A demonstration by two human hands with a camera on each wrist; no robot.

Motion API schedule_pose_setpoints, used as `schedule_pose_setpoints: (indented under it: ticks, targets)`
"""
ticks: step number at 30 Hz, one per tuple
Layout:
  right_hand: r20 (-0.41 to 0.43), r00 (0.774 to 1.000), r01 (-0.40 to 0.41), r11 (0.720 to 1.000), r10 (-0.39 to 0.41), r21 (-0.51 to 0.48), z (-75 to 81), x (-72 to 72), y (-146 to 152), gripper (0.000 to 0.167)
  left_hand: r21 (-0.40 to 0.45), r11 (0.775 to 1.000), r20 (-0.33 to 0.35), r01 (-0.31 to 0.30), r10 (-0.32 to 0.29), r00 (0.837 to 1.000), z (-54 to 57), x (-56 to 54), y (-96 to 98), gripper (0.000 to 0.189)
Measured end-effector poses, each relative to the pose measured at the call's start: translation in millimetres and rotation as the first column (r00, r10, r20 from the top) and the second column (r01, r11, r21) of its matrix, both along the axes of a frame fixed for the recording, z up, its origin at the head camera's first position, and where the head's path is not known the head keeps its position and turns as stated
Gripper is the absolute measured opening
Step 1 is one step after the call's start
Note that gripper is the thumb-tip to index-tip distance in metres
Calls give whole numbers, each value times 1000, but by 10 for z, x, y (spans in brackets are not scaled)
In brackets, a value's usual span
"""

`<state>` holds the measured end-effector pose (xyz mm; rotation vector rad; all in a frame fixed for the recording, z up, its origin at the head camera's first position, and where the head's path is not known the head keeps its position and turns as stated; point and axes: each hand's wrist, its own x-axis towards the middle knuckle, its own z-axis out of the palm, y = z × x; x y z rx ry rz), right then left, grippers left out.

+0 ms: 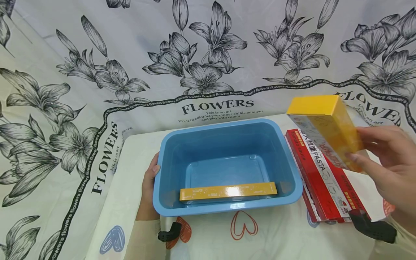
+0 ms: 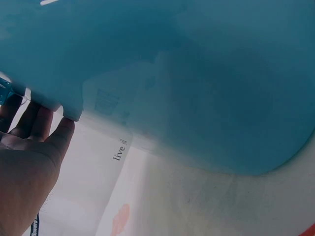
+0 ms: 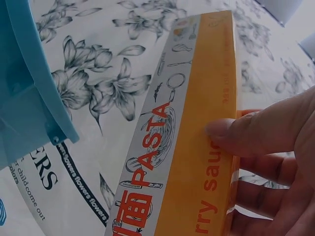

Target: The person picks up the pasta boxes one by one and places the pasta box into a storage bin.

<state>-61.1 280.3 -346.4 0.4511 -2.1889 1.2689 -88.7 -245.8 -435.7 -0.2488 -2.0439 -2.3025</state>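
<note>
In my right hand (image 1: 390, 159) is a yellow pasta box (image 1: 341, 133), pinched between thumb and fingers and tilted in the air, right of a blue plastic tub (image 1: 227, 208). The right wrist view shows the thumb on the orange face of the pasta box (image 3: 197, 123), beside a white strip lettered PASTA. My left hand (image 1: 150, 184) grips the tub's left rim, thumb over the edge; in the left wrist view its fingers (image 2: 58, 137) touch the tub wall. Inside the tub, along the near wall, lies another yellow box (image 1: 227, 191).
Red pasta boxes (image 1: 321, 177) lie side by side on the table, close to the tub's right wall and under the raised box. A white cloth printed with flowers (image 1: 208, 47) covers the background. Heart prints (image 1: 243, 225) mark the tablecloth in front of the tub.
</note>
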Motion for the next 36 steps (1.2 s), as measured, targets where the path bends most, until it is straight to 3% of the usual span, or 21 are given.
schedule_pose_setpoints:
  ticks: [12, 16, 20, 24, 30, 35, 36]
  targets:
    - [-17, 1000, -3, 999, 4, 47, 64, 35, -99, 42, 8, 1000, 5, 4, -4, 1000, -1, 0, -7, 62]
    - [-25, 1000, -12, 999, 13, 42, 67, 41, -131, 53, 15, 1000, -3, 9, -9, 1000, -5, -4, -11, 61]
    - [-30, 999, -18, 998, 19, 52, 67, 47, -159, 48, 25, 1000, -9, 17, -17, 1000, -7, -7, -13, 61]
    - [-19, 1000, -18, 998, 20, 65, 72, 57, -181, 61, 29, 999, -13, 21, -21, 1000, -12, -10, -19, 60]
    - [10, 1000, -8, 994, 7, 111, 100, 87, -219, 39, 53, 998, -9, 20, -20, 1000, -8, -5, -9, 60]
    - [33, 999, -5, 991, 0, 131, 121, 108, -243, 54, 70, 997, -5, 16, -16, 1000, 5, -3, 12, 62]
    - [29, 1000, -8, 992, 5, 128, 119, 107, -247, 45, 66, 998, 2, 12, -13, 1000, 0, -9, 13, 61]
